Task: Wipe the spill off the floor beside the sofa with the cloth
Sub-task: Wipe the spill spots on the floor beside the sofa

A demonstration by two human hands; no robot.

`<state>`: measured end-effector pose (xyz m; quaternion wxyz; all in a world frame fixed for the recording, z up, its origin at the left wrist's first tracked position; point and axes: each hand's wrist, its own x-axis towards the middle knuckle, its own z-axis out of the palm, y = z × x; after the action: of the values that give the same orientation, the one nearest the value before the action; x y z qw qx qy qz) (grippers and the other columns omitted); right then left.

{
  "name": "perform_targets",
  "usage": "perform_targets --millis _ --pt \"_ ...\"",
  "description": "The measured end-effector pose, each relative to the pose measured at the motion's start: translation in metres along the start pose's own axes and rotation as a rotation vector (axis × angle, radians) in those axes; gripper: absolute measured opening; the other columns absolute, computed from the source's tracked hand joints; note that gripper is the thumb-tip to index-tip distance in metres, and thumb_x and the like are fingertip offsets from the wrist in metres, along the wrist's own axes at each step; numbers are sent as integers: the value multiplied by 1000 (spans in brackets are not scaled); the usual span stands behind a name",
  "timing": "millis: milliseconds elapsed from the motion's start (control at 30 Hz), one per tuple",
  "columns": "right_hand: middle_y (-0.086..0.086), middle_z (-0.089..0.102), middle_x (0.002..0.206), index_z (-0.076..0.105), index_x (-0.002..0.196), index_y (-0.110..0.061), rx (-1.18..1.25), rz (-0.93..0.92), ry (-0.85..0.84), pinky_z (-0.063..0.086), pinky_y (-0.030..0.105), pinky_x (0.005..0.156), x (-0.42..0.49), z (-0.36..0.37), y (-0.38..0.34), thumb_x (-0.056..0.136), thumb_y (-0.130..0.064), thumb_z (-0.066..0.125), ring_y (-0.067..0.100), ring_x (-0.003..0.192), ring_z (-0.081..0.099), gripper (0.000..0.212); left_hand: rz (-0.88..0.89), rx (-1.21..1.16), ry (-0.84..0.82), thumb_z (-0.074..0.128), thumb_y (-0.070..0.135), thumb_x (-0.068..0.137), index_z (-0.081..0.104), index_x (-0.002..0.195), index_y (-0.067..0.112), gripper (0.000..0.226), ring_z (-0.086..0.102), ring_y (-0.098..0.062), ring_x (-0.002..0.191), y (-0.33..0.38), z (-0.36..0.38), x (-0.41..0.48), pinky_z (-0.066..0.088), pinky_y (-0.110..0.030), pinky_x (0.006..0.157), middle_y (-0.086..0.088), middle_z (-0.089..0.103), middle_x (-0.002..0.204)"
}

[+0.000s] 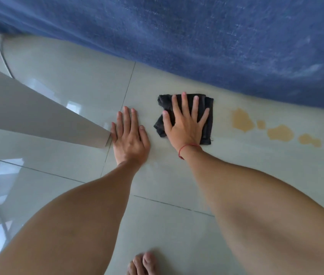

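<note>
A dark grey cloth (206, 108) lies flat on the pale tiled floor (77, 80) close to the blue sofa (216, 40). My right hand (185, 120) presses on the cloth with its fingers spread; a red string circles the wrist. My left hand (130, 133) rests palm-down on the bare tile just left of the cloth, holding nothing. An orange-yellow spill (241, 120) of several blotches trails off to the right of the cloth, and the cloth does not touch it.
A white panel or furniture leg (38, 116) slants in from the left, ending beside my left hand. A bare foot (143, 263) shows at the bottom edge. The glossy tiles reflect light at the left.
</note>
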<state>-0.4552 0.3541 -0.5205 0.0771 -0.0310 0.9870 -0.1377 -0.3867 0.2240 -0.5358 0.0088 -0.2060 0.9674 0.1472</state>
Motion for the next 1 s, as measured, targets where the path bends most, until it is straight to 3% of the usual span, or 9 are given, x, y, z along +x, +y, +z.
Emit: perform_targets --millis 133,267,400,500,767,1000 --pt "-5 41 152 49 139 -29 25 -103 32 19 56 115 -35 -1 22 94 -40 38 27 144 33 47 -7 20 -9 26 28 99 22 154 16 56 12 -21 150 4 -3 0 6 -41 121 -3 16 162" --pt "-6 42 151 49 139 -29 13 -104 15 17 48 116 -87 -10 72 96 -37 37 26 143 35 45 -110 -26 -33 30 25 100 21 154 11 56 8 -22 151 34 -12 2 2 -44 122 -6 14 162" --pt "-7 40 153 46 141 -30 -23 -21 8 14 45 116 -114 -24 130 96 -38 33 23 144 33 47 150 -102 -102 25 27 103 14 155 11 55 1 -17 151 101 1 6 -7 -38 120 -3 7 163" --pt "-9 37 154 43 142 -32 -42 9 -3 13 45 117 -114 -33 160 97 -39 31 20 145 30 47 163 -78 -131 22 30 102 13 155 17 55 2 -16 151 124 20 4 -2 -41 122 0 6 163" --pt "-9 34 155 43 142 -32 -49 137 77 8 47 117 -65 -36 166 97 -41 29 20 147 24 47 156 -24 -82 20 31 101 12 155 20 56 1 -14 151 121 32 3 -3 -39 122 3 4 163" --pt "-8 21 160 30 147 -34 14 281 107 0 60 117 -2 -33 130 99 -42 29 27 150 10 49 157 -20 -55 23 30 101 15 155 19 56 4 -16 151 120 35 3 -2 -40 122 2 8 163"
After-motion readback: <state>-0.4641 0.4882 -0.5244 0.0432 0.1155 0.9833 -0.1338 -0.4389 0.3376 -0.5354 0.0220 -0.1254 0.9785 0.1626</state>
